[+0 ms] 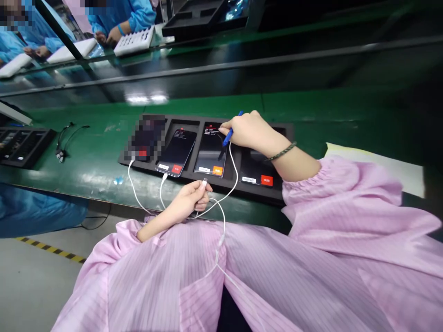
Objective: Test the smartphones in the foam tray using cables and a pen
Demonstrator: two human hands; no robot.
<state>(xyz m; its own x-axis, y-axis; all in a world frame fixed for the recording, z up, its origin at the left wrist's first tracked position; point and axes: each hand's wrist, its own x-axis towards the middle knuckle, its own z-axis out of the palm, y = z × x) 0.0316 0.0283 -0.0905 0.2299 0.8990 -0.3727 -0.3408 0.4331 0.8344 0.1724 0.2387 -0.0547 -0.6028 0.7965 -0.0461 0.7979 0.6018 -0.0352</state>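
Observation:
My left hand (191,198) pinches the white plug of a charging cable (205,183) just below the third phone (211,154). In my right hand (249,131) is a blue pen (228,136), held over that phone's lit screen. A white cable (236,171) rises to my right hand; whether the fingers grip it is hidden. The black foam tray (197,176) holds several phones in its slots. The second phone (178,152) lies tilted over its slot edge, with a white cable (162,189) at its lower end. My right forearm partly covers the rightmost phone (256,168).
Another black tray (36,150) and dark cables (62,147) lie left on the green bench (93,133). Paper sheets (391,168) are at right. Across the line, people in blue sleeves (140,16) work at white trays (134,42). A blue garment (38,210) shows at left.

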